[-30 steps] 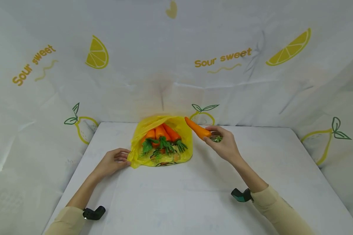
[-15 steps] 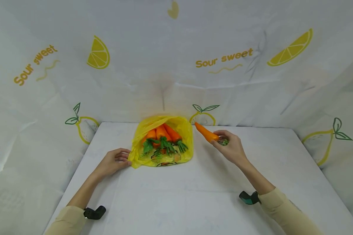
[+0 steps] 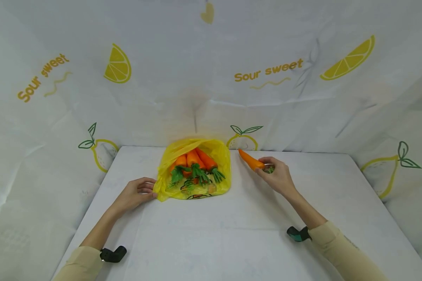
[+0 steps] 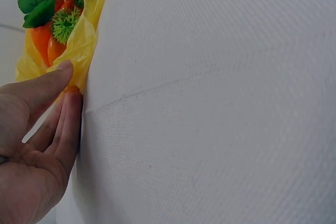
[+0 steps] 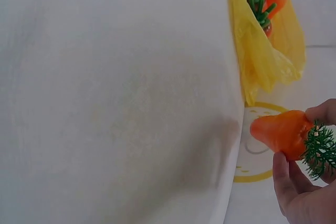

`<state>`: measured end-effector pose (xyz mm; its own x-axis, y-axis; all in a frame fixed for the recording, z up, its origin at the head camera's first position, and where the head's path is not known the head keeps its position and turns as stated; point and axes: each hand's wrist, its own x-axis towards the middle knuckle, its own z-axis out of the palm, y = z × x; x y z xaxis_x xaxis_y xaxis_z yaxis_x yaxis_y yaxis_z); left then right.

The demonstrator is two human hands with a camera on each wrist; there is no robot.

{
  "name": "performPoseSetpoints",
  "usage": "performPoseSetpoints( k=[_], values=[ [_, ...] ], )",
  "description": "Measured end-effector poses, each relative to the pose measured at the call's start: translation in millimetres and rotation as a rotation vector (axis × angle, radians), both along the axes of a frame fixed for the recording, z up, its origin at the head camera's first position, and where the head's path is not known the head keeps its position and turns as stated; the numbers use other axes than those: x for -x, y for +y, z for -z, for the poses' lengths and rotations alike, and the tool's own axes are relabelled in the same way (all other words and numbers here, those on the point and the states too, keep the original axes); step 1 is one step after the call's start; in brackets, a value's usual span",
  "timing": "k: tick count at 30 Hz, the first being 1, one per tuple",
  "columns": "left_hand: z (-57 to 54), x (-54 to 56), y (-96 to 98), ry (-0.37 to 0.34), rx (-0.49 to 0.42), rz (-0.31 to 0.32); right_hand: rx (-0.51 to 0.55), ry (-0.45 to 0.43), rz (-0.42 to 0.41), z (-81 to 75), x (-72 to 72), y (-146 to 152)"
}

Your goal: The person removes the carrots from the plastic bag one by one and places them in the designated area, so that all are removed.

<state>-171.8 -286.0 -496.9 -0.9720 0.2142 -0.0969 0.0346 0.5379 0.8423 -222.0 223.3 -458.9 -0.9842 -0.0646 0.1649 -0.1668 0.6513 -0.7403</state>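
A yellow plastic bag (image 3: 227, 171) lies on the table with its mouth toward me. Inside it are several orange carrots (image 3: 194, 159) with green tops. My left hand (image 3: 133, 195) pinches the bag's left edge between thumb and fingers, as the left wrist view shows by the thumb (image 4: 55, 80). To the right of the bag, my right hand (image 3: 277, 175) holds a single carrot (image 3: 250, 160) by its thick end, its tip slanting up and left. In the right wrist view, this carrot's green top (image 5: 320, 148) shows beside the palm.
The white table (image 3: 211, 242) meets a white cloth backdrop (image 3: 183, 78) printed with lemons just behind the bag. Black devices sit on the left wrist (image 3: 113, 254) and the right wrist (image 3: 298, 234).
My right hand has moved right and slightly down with the carrot, away from the bag. The left hand keeps its grip on the bag's edge.
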Motion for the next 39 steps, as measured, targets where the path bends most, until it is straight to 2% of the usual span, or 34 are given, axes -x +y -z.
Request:
performPoseSetpoints(
  k=[7, 15, 29, 39],
  values=[
    [1.2, 0.8, 0.0, -0.013, 0.013, -0.016, -0.025, -0.016, 0.016, 5.8, 6.0, 1.9],
    [0.1, 0.3, -0.9, -0.005, -0.014, 0.002, -0.052, -0.038, 0.016, 13.6, 11.9, 1.8],
    [0.6, 0.0, -0.3, -0.001, -0.012, -0.010, -0.064, -0.143, 0.016, 13.3, 13.5, -1.9],
    [0.9, 1.4, 0.0, 0.012, 0.006, -0.006, -0.081, -0.154, -0.012, 18.1, 12.3, -2.3]
  ],
)
